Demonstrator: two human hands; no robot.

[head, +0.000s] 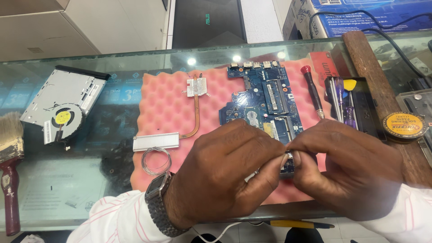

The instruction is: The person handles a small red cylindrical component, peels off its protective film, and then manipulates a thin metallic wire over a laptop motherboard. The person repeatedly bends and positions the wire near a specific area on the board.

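**Both hands pinch together over the near edge of a blue circuit board**

At the far left a paintbrush [10, 148] with pale bristles and a dark red handle lies on the glass counter [67, 189]. Beside it rests a silver drive [63, 96] with a black fan [63, 118] lying against its near corner. A pink foam mat [166, 112] fills the middle, carrying a copper heat pipe [196, 108] with metal plates at each end, and a small coil of wire [156, 160] at its near left edge.

The left hand [225, 175], with a metal watch [158, 202] on its wrist, curls in from below; its thumb and forefinger press together at the fingertips [281, 158]. The right hand [346, 168] meets it from the other side, fingers likewise closed. Something small and dark sits between the two pinches, too hidden to name. The blue circuit board [263, 96] lies on the mat directly under and beyond the fingers, its near edge covered by them.

Further right, a red-capped screwdriver [312, 92] lies just beside the board, then a black tool case [355, 103], a wooden strip [382, 99] and a round yellow tin [404, 126]
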